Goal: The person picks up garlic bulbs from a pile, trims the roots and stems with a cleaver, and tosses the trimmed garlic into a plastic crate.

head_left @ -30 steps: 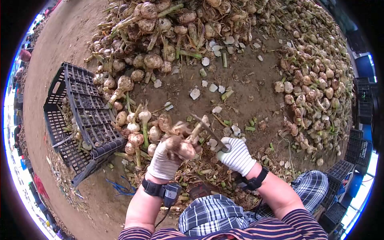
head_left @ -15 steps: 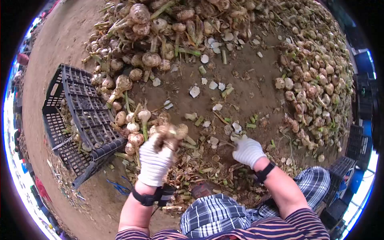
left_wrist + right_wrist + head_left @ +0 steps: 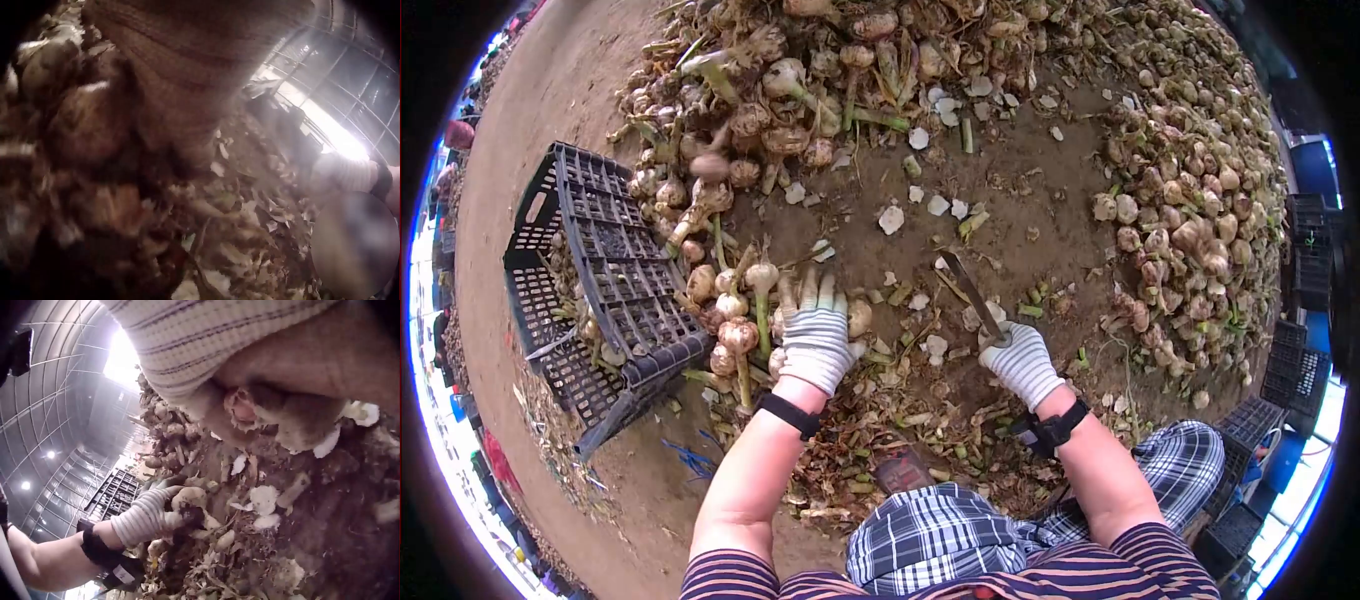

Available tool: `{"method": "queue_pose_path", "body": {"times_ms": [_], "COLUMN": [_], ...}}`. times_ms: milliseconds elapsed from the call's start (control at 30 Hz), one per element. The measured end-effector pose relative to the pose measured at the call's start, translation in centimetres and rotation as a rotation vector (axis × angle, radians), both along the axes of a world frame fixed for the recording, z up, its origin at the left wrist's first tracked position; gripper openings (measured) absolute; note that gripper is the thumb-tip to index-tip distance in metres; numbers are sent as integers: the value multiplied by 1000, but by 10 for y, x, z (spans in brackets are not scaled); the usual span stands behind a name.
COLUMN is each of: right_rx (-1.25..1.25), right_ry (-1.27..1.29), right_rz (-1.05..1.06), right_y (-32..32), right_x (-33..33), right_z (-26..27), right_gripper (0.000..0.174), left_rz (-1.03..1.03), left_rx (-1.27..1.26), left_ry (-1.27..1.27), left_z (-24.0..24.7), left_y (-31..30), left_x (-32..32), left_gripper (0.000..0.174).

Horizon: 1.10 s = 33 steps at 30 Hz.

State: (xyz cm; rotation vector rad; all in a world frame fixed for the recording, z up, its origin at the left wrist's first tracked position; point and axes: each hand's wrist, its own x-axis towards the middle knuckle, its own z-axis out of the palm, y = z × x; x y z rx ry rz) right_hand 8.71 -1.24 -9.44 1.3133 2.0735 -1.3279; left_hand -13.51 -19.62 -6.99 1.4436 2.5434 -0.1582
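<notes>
In the head view my left hand (image 3: 815,335), in a striped white work glove, stretches its fingers forward among garlic bulbs with stems. A pale garlic bulb (image 3: 860,318) lies just beside it, and the right wrist view shows a bulb (image 3: 189,498) right at its fingertips. My gloved right hand (image 3: 1022,362) grips a knife (image 3: 972,290) by its handle, blade tilted up and to the left above the soil. Standing garlic stems and bulbs (image 3: 738,335) are left of my left hand. The left wrist view is dark and blurred around the glove (image 3: 181,69).
A black plastic crate (image 3: 615,265) lies tipped on its side at the left. A garlic heap (image 3: 880,60) rises ahead, another pile of bulbs (image 3: 1190,220) spreads at the right. Cut stems and peelings (image 3: 860,440) cover the ground before my plaid-covered knees (image 3: 940,540).
The knife has drawn away from the garlic my left hand held. That hand has let go and straightened its fingers. Bulbs on the front-left of the heap have shifted, one blurred.
</notes>
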Motion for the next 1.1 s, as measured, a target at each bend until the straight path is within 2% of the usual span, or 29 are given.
{"method": "queue_pose_path", "body": {"times_ms": [33, 67, 133, 167, 200, 267, 300, 333, 400, 433, 467, 567, 667, 733, 800, 833, 867, 933, 967, 1000, 1067, 1100], "right_rx": [75, 79, 53, 209, 206, 284, 325, 344, 423, 421, 457, 518, 533, 464, 466, 434, 404, 366, 370, 375, 391, 439], "right_ry": [70, 72, 49, 129, 126, 111, 203, 230, 223, 225, 276, 315, 313, 229, 228, 279, 331, 302, 285, 268, 304, 391], "right_rz": [-24, -22, 116, 185, 183, 371, 385, 445, 594, 597, 583, 600, 615, 676, 699, 709, 719, 713, 719, 722, 697, 668], "right_y": [-4, -7, -6, -6, -5, -2, -5, -7, -11, -13, -14, -14, -14, -18, -24, -27, -29, -34, -36, -38, -41, -41], "right_x": [4, -6, -28, -30, -30, -36, -38, -44, -50, -50, -49, -48, -53, -62, -67, -68, -69, -74, -76, -78, -75, -73], "right_z": [-4, 16, 64, 68, 73, 92, 98, 109, 115, 114, 112, 114, 118, 122, 124, 124, 125, 129, 130, 131, 123, 115], "right_gripper": [12, 12, 25, 17, 17, 17, 17, 15, 14, 14, 13, 18, 18, 12, 12, 12, 11, 11, 11, 11, 12, 13], "left_rz": [0, 2, 112, 159, 157, 653, 652, 656, 792, 769, 772, 896, 879, 856, 593, 569, 570, 1149, 1285, 1283, 1148, 1149], "left_rx": [44, 48, 70, 108, 106, 540, 632, 634, 907, 812, 812, 895, 859, 871, 743, 832, 830, 1008, 1036, 1032, 1112, 1111], "left_ry": [-36, -34, -136, -141, -144, -1128, -1227, -1223, -1488, -1352, -1351, -1563, -1520, -1591, -1492, -1409, -1408, -2422, -2313, -2314, -2196, -2195], "left_z": [-3, 2, 22, 42, 41, 38, 50, 50, 50, 49, 53, 61, 55, 59, 62, 63, 54, 27, 37, 36, 32, 33], "left_y": [-4, -4, 4, 9, 6, -2, -1, -5, -13, -10, -11, -13, -21, -20, -16, -16, -16, -15, -8, -6, -6, -8], "left_x": [3, 4, 5, 9, 9, 8, 8, 11, 17, 15, 14, 15, 13, 15, 17, 24, 25, 26, 33, 38, 45, 47], "left_gripper": [75, 75, 77, 75, 75, 76, 77, 77, 78, 71, 71, 57, 60, 61, 56, 47, 47, 41, 42, 42, 35, 35]}}
